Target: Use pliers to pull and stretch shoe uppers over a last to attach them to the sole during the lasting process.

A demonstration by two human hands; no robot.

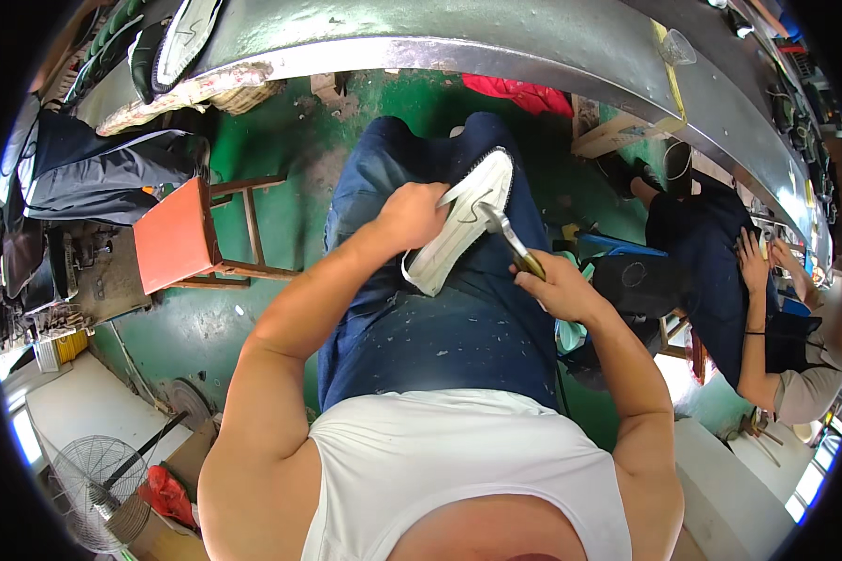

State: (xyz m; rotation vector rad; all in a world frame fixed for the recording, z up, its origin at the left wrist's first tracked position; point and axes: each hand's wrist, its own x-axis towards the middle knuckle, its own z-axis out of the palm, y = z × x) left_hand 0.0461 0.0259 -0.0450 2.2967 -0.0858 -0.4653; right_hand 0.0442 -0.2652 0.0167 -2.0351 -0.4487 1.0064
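Across my thighs lies a shoe (442,252), bottom side up, its long underside off-white with a dark curved mark in the middle. The toe end points away to the right and has a dark, toothed-looking edge. My left hand (413,217) is closed on the shoe's left side, and a pale pointed bit shows at its fingertips. In my right hand (563,288) is a hammer (507,233) with a shiny metal head and a brassy handle. Its head rests on or just above the underside; I cannot tell which.
A metal-topped workbench (374,23) curves across the far side, with another shoe (185,42) at its left. An orange-seated stool (173,236) stands left. At right sits a co-worker (711,243) in dark clothes. A fan (98,486) is at lower left; red cloth (519,92) lies under the bench.
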